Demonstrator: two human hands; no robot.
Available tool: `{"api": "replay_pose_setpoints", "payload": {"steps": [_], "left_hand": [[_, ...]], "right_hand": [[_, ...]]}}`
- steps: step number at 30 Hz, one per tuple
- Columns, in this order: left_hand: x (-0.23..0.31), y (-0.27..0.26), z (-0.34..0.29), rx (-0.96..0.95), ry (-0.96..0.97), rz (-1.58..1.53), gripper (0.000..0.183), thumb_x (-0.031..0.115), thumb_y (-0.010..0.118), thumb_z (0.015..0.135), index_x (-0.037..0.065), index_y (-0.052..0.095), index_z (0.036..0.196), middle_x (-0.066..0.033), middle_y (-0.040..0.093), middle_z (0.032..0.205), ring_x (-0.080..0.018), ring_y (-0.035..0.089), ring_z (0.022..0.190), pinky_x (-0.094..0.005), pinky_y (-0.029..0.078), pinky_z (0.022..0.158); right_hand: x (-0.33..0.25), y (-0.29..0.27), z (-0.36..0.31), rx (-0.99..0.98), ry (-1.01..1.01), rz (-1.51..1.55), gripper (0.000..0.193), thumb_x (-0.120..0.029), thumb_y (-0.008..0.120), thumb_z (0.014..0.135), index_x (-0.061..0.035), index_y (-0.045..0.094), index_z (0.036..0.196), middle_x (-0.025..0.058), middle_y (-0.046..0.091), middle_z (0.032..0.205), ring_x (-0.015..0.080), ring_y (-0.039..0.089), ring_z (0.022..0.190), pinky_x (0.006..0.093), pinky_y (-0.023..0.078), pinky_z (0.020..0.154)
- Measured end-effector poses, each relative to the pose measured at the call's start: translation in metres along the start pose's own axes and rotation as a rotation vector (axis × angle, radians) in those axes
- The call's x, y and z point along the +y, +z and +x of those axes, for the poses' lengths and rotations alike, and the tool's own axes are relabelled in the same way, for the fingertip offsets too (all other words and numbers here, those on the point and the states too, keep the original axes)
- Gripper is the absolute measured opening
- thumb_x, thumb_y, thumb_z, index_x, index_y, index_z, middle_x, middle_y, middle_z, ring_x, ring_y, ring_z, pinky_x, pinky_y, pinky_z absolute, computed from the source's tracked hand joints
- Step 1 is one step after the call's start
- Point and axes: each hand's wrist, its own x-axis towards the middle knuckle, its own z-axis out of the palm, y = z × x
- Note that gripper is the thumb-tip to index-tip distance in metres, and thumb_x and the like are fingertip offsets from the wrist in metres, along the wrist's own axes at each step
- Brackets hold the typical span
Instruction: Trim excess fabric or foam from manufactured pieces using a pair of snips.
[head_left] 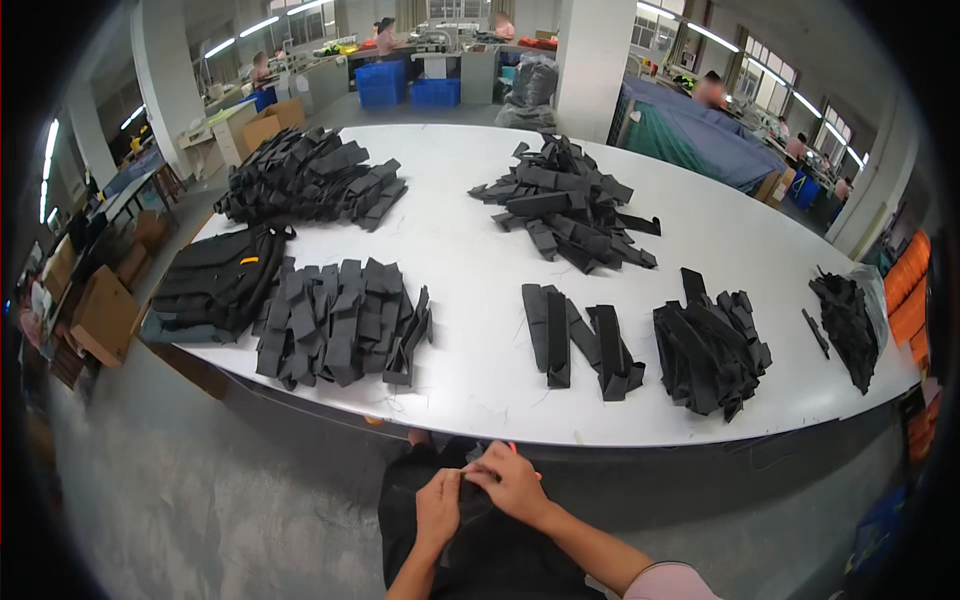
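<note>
Over my lap, just below the table's front edge, my two hands meet with their fingertips pinched together. My left hand (438, 507) is closed, and what lies between its fingers is too small and dark to make out against the black cloth (490, 555) on my lap. Closed as well, my right hand (508, 480) has a small red-handled tool (513, 448) in it; red shows at two sides of the hand, while the rest is hidden. On the table in front, folded dark strips (557, 340) lie left of a bundle of black strips (710, 352).
The white table (460, 330) carries heaps of dark grey strips (310, 180), another heap (570, 205), a row of strips (335, 320), and black bags (220, 280). A thin black pile (848, 325) lies far right. Beyond stand a pillar (590, 70), blue crates (382, 84) and several people.
</note>
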Motion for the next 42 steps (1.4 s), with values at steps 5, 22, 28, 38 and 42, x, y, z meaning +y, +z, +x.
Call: {"api": "replay_pose_setpoints", "payload": {"steps": [5,22,28,38,42], "left_hand": [[0.010,-0.019,0.001,-0.018,-0.043,-0.115,0.038,0.030,0.042,0.097,-0.003,0.058,0.085,-0.0085,0.055,0.068,-0.0104,0.049,0.067,-0.0296,0.043,0.062],[0.012,-0.026,-0.014,0.013,-0.194,-0.149,0.046,0.038,0.046,0.096,-0.002,0.050,0.072,-0.0076,0.042,0.056,-0.0131,0.039,0.054,-0.0312,0.037,0.054],[0.013,-0.026,-0.015,0.055,-0.152,-0.047,0.048,0.040,0.044,0.096,-0.001,0.050,0.071,-0.0150,0.044,0.057,-0.0249,0.040,0.052,-0.0361,0.037,0.054],[0.030,-0.027,-0.018,0.063,-0.126,0.202,0.047,0.039,0.042,0.095,0.000,0.051,0.071,-0.0192,0.054,0.065,-0.0399,0.053,0.064,-0.0431,0.040,0.057],[0.030,-0.027,-0.020,0.060,-0.107,0.222,0.047,0.039,0.042,0.095,0.000,0.052,0.071,-0.0192,0.055,0.067,-0.0400,0.053,0.065,-0.0437,0.040,0.057]], "right_hand": [[-0.014,-0.006,0.003,0.118,0.329,0.533,0.006,-0.006,0.061,0.086,-0.0007,0.058,0.085,0.0010,0.059,0.076,0.0061,0.053,0.071,0.0210,0.044,0.067],[-0.048,-0.027,-0.004,-0.280,-0.235,-0.337,0.033,-0.002,0.067,0.072,-0.0070,0.061,0.104,0.0083,0.054,0.089,0.0235,0.057,0.062,0.0303,0.046,0.055],[-0.044,-0.022,-0.008,-0.230,-0.317,-0.361,0.037,-0.002,0.069,0.070,-0.0060,0.061,0.106,0.0082,0.054,0.085,0.0235,0.058,0.063,0.0312,0.046,0.054],[-0.042,-0.014,-0.018,-0.132,-0.407,-0.492,0.030,-0.005,0.066,0.074,-0.0021,0.061,0.103,0.0051,0.052,0.079,0.0195,0.055,0.058,0.0283,0.043,0.050],[-0.039,-0.013,-0.024,-0.063,-0.269,-0.319,0.030,-0.004,0.066,0.074,-0.0036,0.061,0.103,0.0063,0.052,0.080,0.0214,0.057,0.061,0.0290,0.045,0.052]]}}
